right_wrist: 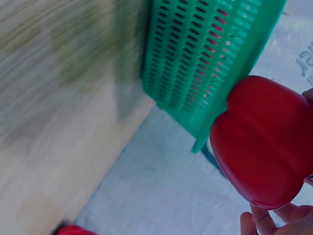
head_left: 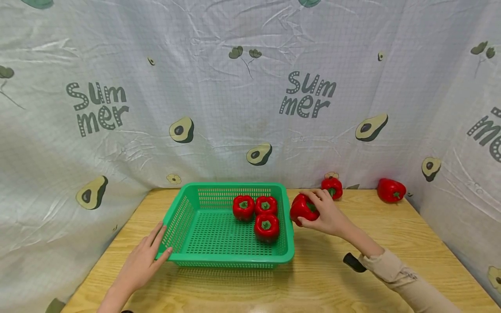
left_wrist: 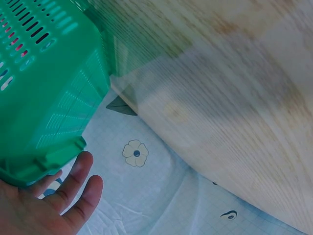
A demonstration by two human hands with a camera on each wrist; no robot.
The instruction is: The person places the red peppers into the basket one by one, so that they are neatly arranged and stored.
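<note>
A green plastic basket (head_left: 231,257) with slotted walls stands on the table. Inside it, toward the right, three red bell peppers (head_left: 267,228) sit with their green stems up. My right hand (head_left: 328,215) grips another red bell pepper (head_left: 300,209) just outside the basket's right rim; in the right wrist view this bell pepper (right_wrist: 266,142) appears large beside the slotted wall. My left hand (head_left: 141,260) rests on the basket's left rim near the front corner, its fingers extended. The left wrist view shows those fingers (left_wrist: 80,196) by the rim.
Two more red bell peppers lie at the back right: one (head_left: 332,187) behind my right hand, one (head_left: 391,190) on its side near the corner. A printed cloth (head_left: 219,108) hangs behind the wooden table (head_left: 328,282). A black object (head_left: 354,262) shows beside the right sleeve.
</note>
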